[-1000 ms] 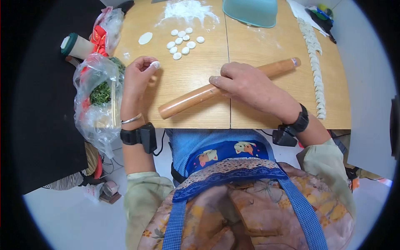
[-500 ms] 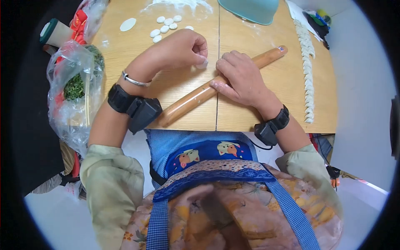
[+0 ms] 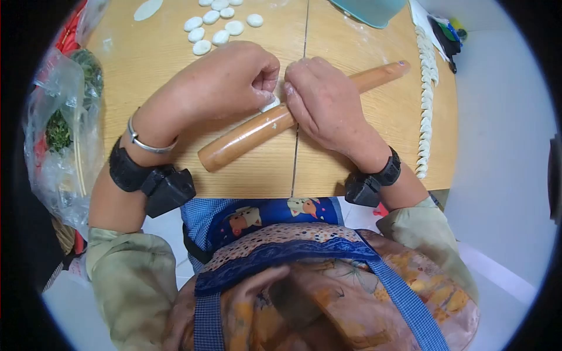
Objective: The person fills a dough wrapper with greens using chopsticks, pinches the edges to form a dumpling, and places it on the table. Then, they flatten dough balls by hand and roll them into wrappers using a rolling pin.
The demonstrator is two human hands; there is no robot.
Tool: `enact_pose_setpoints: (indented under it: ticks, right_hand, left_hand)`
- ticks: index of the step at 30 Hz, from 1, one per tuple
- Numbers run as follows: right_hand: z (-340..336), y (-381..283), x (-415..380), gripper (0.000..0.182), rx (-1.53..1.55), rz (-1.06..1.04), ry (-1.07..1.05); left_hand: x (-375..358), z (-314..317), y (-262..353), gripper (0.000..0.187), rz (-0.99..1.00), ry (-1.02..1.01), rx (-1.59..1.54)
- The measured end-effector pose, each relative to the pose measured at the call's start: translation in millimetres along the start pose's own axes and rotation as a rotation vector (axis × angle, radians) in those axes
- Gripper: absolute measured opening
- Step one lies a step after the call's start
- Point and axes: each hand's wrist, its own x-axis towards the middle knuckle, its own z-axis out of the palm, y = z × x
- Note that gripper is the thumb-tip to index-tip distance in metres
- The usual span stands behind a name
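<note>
My left hand (image 3: pixel 249 79) is closed, its fingertips pinching the edge of a small dough wrapper (image 3: pixel 270 105) on the table. My right hand (image 3: pixel 322 102) is wrapped over the middle of a wooden rolling pin (image 3: pixel 249 137), which lies slantwise with its near end to the left. The wrapper sits against the far side of the pin, between my two hands, and is partly hidden by them. Several small flattened dough rounds (image 3: pixel 220 38) lie beyond my left hand. A thin rolled wrapper (image 3: pixel 147 9) lies farther left.
A long row of overlapping white dough pieces (image 3: pixel 425 111) runs along the table's right side. A teal bowl (image 3: pixel 369 13) stands at the far edge of view. Plastic bags with chopped greens (image 3: pixel 58 130) are at the left. The wooden table (image 3: pixel 246 181) has a seam down its middle.
The view has shifted, so the dough rounds appear farther left. My right thumb has drawn in towards its fingers on the pin. The wrapper at my left fingertips now meets the pin.
</note>
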Motion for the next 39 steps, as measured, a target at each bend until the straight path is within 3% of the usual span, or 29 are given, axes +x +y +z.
enact_pose_setpoints:
  ticks: [10, 13, 17, 19, 24, 26, 29, 32, 39]
  right_hand:
    - [10, 10, 32, 0.012, 0.002, 0.062, -0.084]
    - [18, 12, 40, 0.012, -0.012, 0.125, -0.047]
    - [21, 14, 33, 0.014, -0.098, 0.060, 0.075]
    - [18, 10, 22, 0.014, -0.124, -0.002, 0.107]
    - [3, -13, -15, 0.015, -0.161, 0.092, -0.001]
    - [1, -16, -21, 0.015, -0.157, 0.103, 0.000]
    - [0, -18, -24, 0.015, -0.154, 0.124, -0.002]
    - [-1, -19, -24, 0.015, -0.163, 0.132, -0.013]
    - [2, -9, -11, 0.014, -0.167, 0.059, -0.014]
  left_hand:
    - [3, -5, -19, 0.020, 0.097, -0.050, -0.108]
    - [2, -3, -22, 0.021, 0.124, -0.038, -0.069]
    - [3, 1, -24, 0.018, 0.158, 0.002, -0.120]
    - [0, -2, -16, 0.016, 0.124, -0.013, -0.088]
    - [-2, 0, -4, 0.009, 0.015, -0.067, 0.020]
    - [-3, 11, -12, 0.010, 0.243, 0.123, -0.001]
    - [-3, 18, -17, 0.014, 0.340, 0.118, -0.052]
    - [-6, 6, -10, 0.014, 0.272, -0.003, 0.056]
    - [-8, 1, -9, 0.012, 0.184, 0.003, 0.093]
